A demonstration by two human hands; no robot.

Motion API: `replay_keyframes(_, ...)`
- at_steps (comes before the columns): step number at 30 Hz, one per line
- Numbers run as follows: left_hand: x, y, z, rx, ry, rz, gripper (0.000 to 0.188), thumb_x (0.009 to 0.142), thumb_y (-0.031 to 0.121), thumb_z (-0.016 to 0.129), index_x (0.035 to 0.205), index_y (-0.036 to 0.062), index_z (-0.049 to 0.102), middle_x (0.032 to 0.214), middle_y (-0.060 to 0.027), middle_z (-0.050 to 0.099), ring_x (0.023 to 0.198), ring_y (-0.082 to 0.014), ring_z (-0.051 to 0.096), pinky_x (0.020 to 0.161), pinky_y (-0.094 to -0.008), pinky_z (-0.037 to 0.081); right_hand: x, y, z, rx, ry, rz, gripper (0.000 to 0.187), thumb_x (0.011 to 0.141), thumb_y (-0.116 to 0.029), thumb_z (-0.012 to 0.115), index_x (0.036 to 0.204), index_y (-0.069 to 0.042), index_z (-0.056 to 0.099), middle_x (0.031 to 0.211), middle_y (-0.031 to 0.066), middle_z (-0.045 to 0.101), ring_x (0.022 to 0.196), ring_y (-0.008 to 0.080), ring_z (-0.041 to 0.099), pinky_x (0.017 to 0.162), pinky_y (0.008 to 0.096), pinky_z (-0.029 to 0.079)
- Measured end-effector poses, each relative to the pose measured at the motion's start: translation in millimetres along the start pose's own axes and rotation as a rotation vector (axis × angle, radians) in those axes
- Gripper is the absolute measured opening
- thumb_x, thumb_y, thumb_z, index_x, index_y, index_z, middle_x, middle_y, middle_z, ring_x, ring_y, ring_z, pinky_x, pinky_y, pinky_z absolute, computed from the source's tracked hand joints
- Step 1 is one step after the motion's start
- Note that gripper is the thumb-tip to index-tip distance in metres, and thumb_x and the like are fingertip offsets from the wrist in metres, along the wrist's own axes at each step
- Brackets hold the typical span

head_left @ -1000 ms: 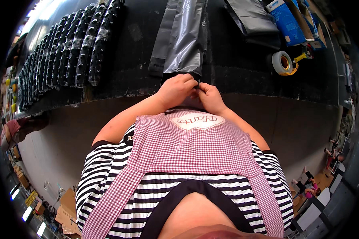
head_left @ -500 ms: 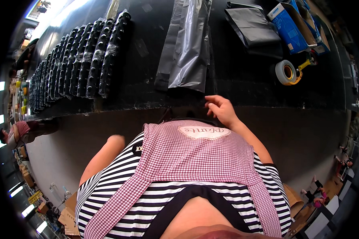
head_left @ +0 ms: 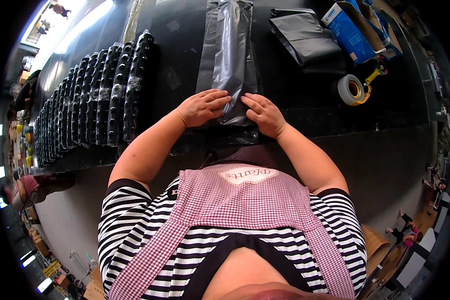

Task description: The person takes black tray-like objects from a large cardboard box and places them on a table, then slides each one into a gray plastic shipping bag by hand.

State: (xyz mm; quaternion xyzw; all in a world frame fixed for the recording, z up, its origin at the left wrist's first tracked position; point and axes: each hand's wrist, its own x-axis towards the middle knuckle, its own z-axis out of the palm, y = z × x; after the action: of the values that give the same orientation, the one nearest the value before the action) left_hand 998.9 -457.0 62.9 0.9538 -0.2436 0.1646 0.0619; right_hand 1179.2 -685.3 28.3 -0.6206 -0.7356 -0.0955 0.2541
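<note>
A long, glossy black plastic bag (head_left: 233,60) lies flat down the middle of the black table, its near end at the front edge. My left hand (head_left: 204,107) is on the left side of that end, fingers close together and bent onto the plastic. From the right, my right hand (head_left: 265,115) closes on the opposite side, index and middle fingers reaching over the film and the others curled. Between my fingertips the plastic is creased. The thumbs are mostly hidden, so the exact grip on the film is partly out of sight.
A row of black, knobbed bundles wrapped in clear film (head_left: 105,95) stands on the left. At the right lie a folded black plastic sheet (head_left: 305,37), an open blue box (head_left: 352,32) and a tape roll on a yellow dispenser (head_left: 351,90). Another person (head_left: 25,190) is far left.
Both hands have come up onto the near end of the bag; the left was down beside my body, the right just off the table edge. My view has shifted slightly.
</note>
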Motion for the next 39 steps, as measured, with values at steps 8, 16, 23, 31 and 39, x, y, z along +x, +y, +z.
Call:
replay_keyframes(8,-8.4,2.3,13.4,-1.266,0.042,-0.983,0.021,0.098,0.019,0.062,0.103,0.0002,0.068,0.098,-0.0004,0.066,0.097,-0.0101,0.06,0.087,-0.0275,0.047,20.4,2.5,-21.0,1.361,-0.129,0.874,0.017,0.1,-0.016,0.06,0.105,-0.002,0.069,0.09,-0.0031,0.066,0.082,0.0046,0.055,0.075,0.0223,0.045)
replay_keyframes(16,1.6,65.8,28.0,-1.236,0.595,-1.301,0.027,0.101,0.023,0.063,0.085,0.0012,0.062,0.077,0.0055,0.058,0.072,-0.0041,0.049,0.063,-0.0233,0.041,-6.7,-45.8,16.7,1.07,0.37,1.245,0.037,0.099,-0.022,0.065,0.068,-0.003,0.056,0.068,-0.0052,0.051,0.064,0.0057,0.04,0.059,0.0261,0.036)
replay_keyframes(23,-5.2,57.4,42.5,-0.946,0.581,-1.418,0.045,0.097,0.025,0.068,0.062,0.0032,0.05,0.058,0.0004,0.042,0.059,-0.0088,0.035,0.053,-0.0314,0.033,2.5,-40.8,27.1,0.703,0.398,1.135,0.041,0.097,-0.018,0.066,0.064,-0.001,0.049,0.062,-0.0009,0.045,0.061,0.0083,0.038,0.055,0.0316,0.034)
replay_keyframes(31,18.6,43.6,20.5,-0.156,0.367,-1.081,0.018,0.079,0.01,0.076,0.086,0.006,0.06,0.099,-0.0119,0.057,0.083,-0.0342,0.058,0.072,-0.0435,0.048,27.0,-35.3,8.7,0.258,0.219,1.07,0.018,0.084,-0.013,0.071,0.077,-0.003,0.057,0.082,0.0131,0.06,0.075,0.0335,0.059,0.068,0.0427,0.047)
replay_keyframes(39,32.6,58.6,7.8,-0.316,0.165,-0.78,0.046,0.084,0.0,0.062,0.129,0.0095,0.062,0.146,-0.0201,0.049,0.122,-0.0385,0.056,0.102,-0.0427,0.048,47.7,-57.4,-20.3,0.12,0.236,0.642,0.04,0.082,-0.006,0.069,0.122,-0.004,0.064,0.098,0.0118,0.065,0.09,0.0296,0.065,0.08,0.0383,0.054)
